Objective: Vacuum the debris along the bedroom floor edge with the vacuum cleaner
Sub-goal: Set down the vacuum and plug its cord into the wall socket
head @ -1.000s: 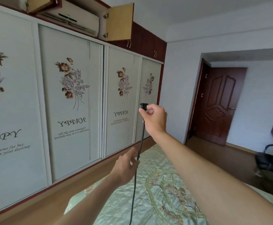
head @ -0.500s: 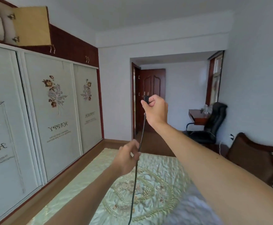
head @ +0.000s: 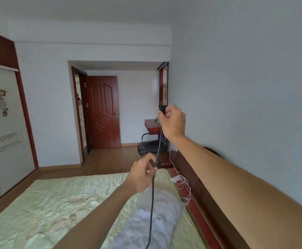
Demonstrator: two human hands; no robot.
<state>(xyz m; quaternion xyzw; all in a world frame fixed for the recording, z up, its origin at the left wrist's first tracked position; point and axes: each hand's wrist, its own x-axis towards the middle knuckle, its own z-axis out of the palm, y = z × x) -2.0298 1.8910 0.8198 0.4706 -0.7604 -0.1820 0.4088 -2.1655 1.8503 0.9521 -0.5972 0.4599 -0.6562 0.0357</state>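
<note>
A black power cord (head: 152, 203) runs up from the bottom of the head view, over the bed. Its black plug (head: 162, 109) sticks out above my right hand (head: 173, 121), which is raised at arm's length and closed around the plug end. Lower down, my left hand (head: 143, 174) pinches the cord between thumb and fingers. The stretch of cord between both hands is taut. The vacuum cleaner itself is out of view.
Below my arms lies a bed with a pale green quilt (head: 53, 209) and a white pillow (head: 155, 221). A dark wooden headboard (head: 200, 194) runs along the right wall, with a thin white cable (head: 182, 186) beside it. Ahead stand a red-brown door (head: 102, 112), a small desk (head: 152, 125) and a black chair (head: 150, 146). The wardrobe (head: 4, 123) is at left.
The view has swung to the right, from the wardrobe doors to the door, desk and right wall. Both hands keep their hold on the cord, in the same pose.
</note>
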